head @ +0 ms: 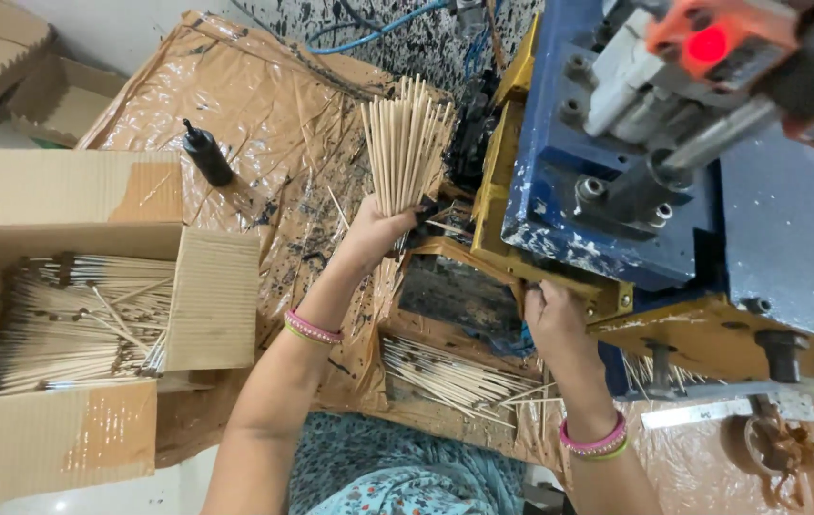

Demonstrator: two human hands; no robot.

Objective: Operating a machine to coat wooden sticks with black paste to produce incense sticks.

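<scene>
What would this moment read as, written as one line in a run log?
left hand: grips fanned stick bundle | right hand: at yellow machine edge | cardboard box: finished sticks | black bottle: upright

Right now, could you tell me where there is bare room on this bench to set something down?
Free: the brown plastic sheet between the black bottle and the fanned sticks in the left hand. Crowded: the cardboard box of sticks, the stick tray, and the blue machine by the right hand.
</scene>
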